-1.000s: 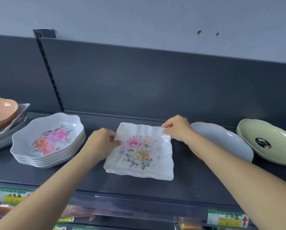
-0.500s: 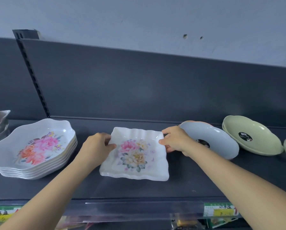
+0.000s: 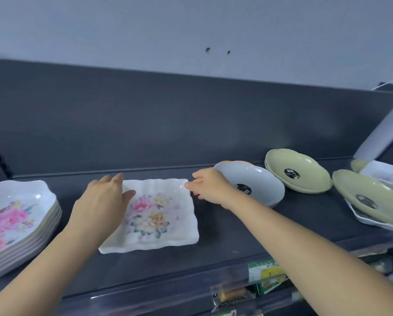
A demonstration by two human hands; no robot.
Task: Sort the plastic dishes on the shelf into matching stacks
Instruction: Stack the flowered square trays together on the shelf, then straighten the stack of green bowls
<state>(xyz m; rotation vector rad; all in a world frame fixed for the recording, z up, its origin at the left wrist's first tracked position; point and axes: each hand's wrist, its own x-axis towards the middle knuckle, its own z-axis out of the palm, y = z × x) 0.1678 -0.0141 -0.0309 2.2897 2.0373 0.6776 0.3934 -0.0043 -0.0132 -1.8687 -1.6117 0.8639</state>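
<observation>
A square white plate (image 3: 154, 215) with a fluted, wavy rim and a printed cluster of pink and yellow flowers lay flat on the dark, matte shelf (image 3: 225, 242), near its middle. Its surface was smooth and glossy, like hard plastic. The left hand (image 3: 102, 201) rested over the plate's left edge with the fingers spread loosely and the thumb lying on the rim, not closed around it. The right hand (image 3: 210, 187) was at the plate's far right corner, its fingers curled narrow and the tips touching the rim there; whether it actually pinched the edge could not be told.

At the far left stood a stack of white scalloped dishes (image 3: 15, 224), deeper and rounder, the top one printed with large pink and orange blooms. Just right of the right hand sat a shallow pale grey oval dish (image 3: 257, 183) with a round black sticker, resting on an orange one of which only a sliver of rim showed. Behind it to the right was a pair of nested pale green oval dishes (image 3: 305, 172), also stickered. Another green dish (image 3: 369, 199) lay tilted on a white plate at the right edge.
</observation>
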